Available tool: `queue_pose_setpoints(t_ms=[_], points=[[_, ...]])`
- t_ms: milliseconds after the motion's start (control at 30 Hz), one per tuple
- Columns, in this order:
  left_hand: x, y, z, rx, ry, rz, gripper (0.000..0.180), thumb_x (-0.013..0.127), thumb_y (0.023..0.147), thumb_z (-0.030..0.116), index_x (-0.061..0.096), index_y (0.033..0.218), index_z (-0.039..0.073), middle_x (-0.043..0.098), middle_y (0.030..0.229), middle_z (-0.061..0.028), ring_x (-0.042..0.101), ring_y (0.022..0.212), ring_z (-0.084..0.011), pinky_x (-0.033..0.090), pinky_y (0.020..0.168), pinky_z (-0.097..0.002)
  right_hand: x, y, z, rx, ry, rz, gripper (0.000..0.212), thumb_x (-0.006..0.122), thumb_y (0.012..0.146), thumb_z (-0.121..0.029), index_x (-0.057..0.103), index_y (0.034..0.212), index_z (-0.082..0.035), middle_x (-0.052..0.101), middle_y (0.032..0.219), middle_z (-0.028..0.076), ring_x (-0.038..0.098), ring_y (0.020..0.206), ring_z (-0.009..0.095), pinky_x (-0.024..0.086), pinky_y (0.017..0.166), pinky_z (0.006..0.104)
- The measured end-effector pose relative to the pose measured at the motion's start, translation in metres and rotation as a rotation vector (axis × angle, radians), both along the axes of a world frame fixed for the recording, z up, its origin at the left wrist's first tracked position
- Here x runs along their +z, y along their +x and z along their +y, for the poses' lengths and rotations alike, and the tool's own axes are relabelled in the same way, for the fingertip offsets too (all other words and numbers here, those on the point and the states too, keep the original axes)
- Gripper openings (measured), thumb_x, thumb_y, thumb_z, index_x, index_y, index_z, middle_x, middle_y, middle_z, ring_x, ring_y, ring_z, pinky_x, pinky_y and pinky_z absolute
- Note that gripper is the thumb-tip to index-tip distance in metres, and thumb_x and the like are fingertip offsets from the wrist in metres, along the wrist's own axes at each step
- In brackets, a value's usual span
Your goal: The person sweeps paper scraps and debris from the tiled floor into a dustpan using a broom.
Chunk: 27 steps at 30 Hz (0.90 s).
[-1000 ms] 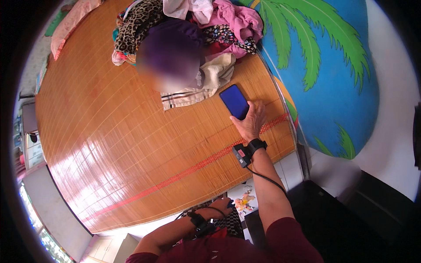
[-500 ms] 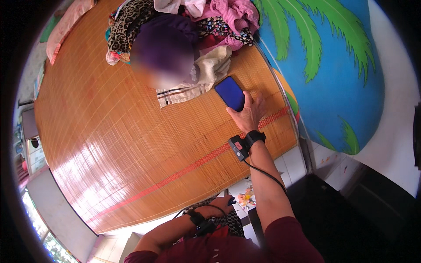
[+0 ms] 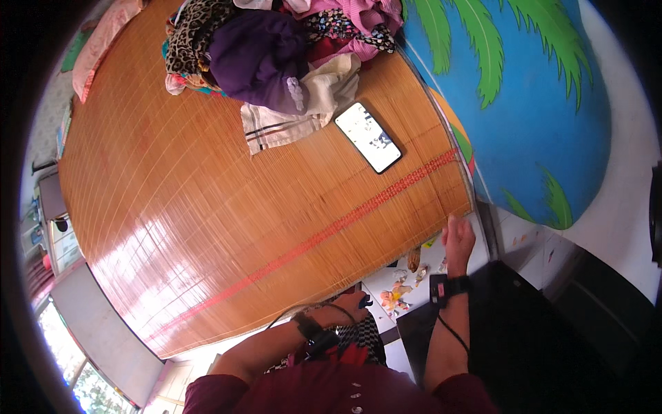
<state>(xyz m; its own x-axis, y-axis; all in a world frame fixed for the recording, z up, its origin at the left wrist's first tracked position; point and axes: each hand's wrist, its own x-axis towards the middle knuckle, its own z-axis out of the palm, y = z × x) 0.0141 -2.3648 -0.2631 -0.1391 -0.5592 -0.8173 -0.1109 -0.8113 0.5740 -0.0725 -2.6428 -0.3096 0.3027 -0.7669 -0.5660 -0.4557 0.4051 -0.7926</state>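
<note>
A smartphone (image 3: 367,138) with a bright, lit screen lies on a woven bamboo mat (image 3: 227,228). My right hand (image 3: 458,243) is off the phone, over the mat's right front edge, with its fingers curled in and nothing visible in them. Low in front of my body, my left hand (image 3: 350,305) is closed around something small and dark that I cannot make out. Beyond the phone is a cream striped cloth (image 3: 272,127), partly under a purple garment (image 3: 258,58). Both wrists wear black bands with cabled devices.
More clothes are heaped at the back, including a leopard-print garment (image 3: 196,38) and a pink knit (image 3: 379,14). A large blue cushion-like object with green palm leaves (image 3: 510,124) borders the mat's right side. A pink pillow (image 3: 107,48) lies far left. A dark surface (image 3: 476,331) is at lower right.
My right hand has left the phone, drawn back toward me and to the right, and its fingers have curled in. The dark blue screen is now lit white. My left hand has barely moved.
</note>
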Motion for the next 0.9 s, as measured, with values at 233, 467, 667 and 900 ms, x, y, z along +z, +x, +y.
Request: queue_pose_setpoints(t_ms=[233,467,667,900], points=[[0.008,0.003,-0.015,0.031,0.068,-0.016,0.037,0.054,0.072,0.024,0.048,0.100,-0.001,0.056,0.089,-0.0246,0.055,0.086,-0.0376,0.044,0.076,-0.0413,-0.024,-0.071,0.082,-0.085,0.491,0.335,0.039,0.051,0.081,-0.043,0.049,0.087,-0.004,0.055,0.062,0.007,0.053,0.044,0.014,0.041,0.034,0.0237],[0.010,0.004,-0.015,0.042,0.009,0.010,0.038,0.054,0.073,0.024,0.048,0.101,-0.002,0.056,0.089,-0.0244,0.055,0.085,-0.0372,0.044,0.075,-0.0409,-0.037,-0.063,0.104,-0.346,0.880,0.059,0.047,0.041,0.080,-0.055,0.051,0.092,-0.011,0.057,0.072,0.008,0.056,0.060,0.018,0.045,0.050,0.0302],[0.005,0.003,-0.012,0.020,0.018,0.008,0.039,0.054,0.074,0.026,0.048,0.101,-0.001,0.057,0.088,-0.0238,0.056,0.083,-0.0366,0.044,0.074,-0.0409,-0.057,-0.054,0.095,-0.473,1.023,-0.177,0.041,0.041,0.083,-0.050,0.053,0.089,-0.011,0.057,0.072,0.006,0.056,0.064,0.019,0.043,0.050,0.0293],[-0.002,0.002,-0.019,0.076,0.095,0.041,0.038,0.053,0.074,0.027,0.047,0.103,0.004,0.057,0.083,-0.0221,0.056,0.079,-0.0374,0.045,0.070,-0.0425,-0.071,-0.052,0.091,-0.580,0.974,-0.297,0.032,0.043,0.085,-0.039,0.053,0.091,-0.009,0.057,0.071,0.006,0.055,0.061,0.018,0.045,0.046,0.0268]])
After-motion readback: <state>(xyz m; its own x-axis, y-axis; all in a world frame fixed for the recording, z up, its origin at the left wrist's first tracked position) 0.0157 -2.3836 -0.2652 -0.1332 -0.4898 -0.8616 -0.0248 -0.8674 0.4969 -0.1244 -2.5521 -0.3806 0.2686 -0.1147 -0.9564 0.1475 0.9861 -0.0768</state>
